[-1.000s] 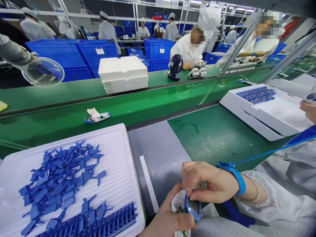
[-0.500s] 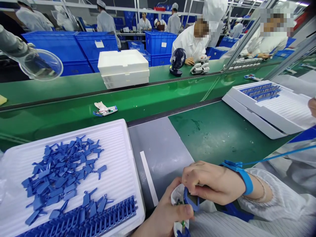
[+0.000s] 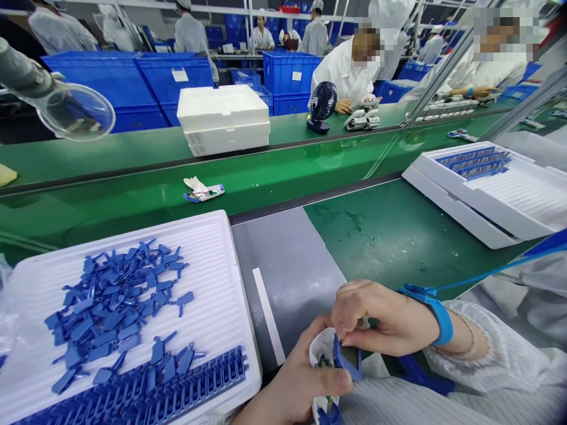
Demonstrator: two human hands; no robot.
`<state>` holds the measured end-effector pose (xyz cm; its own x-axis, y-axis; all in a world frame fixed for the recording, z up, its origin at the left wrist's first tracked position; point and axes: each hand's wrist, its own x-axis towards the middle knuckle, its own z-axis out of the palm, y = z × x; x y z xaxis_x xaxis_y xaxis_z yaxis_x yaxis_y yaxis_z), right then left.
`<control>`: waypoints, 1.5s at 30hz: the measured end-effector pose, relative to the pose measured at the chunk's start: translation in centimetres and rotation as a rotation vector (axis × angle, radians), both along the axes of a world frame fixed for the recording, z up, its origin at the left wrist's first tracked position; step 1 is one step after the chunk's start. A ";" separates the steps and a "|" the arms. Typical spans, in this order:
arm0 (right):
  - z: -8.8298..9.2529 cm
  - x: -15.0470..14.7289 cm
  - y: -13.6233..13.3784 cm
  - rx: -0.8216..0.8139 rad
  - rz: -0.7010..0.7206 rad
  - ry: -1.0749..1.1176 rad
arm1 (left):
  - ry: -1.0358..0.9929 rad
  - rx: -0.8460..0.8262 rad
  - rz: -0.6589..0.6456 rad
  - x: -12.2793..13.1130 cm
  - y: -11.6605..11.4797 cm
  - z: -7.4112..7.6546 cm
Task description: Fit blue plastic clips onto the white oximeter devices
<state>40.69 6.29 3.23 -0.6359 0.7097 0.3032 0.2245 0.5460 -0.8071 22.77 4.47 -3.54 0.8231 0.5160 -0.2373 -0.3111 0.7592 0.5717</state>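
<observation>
At the bottom centre my left hand is closed around a small white device shell that shows a bit of green board inside. My right hand, with a blue wrist strap, pinches a blue plastic part against that shell. Both hands hover over my lap, just below the grey mat. To the left lies a white foam tray with several loose blue plastic parts and a row of them set upright along its near edge.
A white-and-blue assembled piece lies on the green conveyor belt. Stacked white foam boxes and a small black fan stand beyond it. Another foam tray sits at right. Workers in white sit opposite; blue crates behind them.
The piece on the belt has travelled rightward. My hands stay together on the shell, the right hand pressing the blue part slightly lower against it. The view has tilted down a little.
</observation>
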 end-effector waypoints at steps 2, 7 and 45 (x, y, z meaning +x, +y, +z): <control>0.0 0.0 -0.1 -0.002 0.011 -0.020 | -0.001 0.000 0.008 0.0 0.0 0.1; 0.1 -0.2 -0.3 0.019 0.041 -0.103 | -0.030 -0.019 0.003 0.2 0.0 0.2; -4.8 -0.2 -2.2 -1.018 -0.179 0.507 | 0.535 0.769 0.399 -0.1 -0.8 -0.5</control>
<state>40.52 4.05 -1.60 -0.4701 0.8403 -0.2700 -0.2437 -0.4176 -0.8754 22.72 3.64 -4.08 0.4406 0.8976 -0.0124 -0.0214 0.0243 0.9995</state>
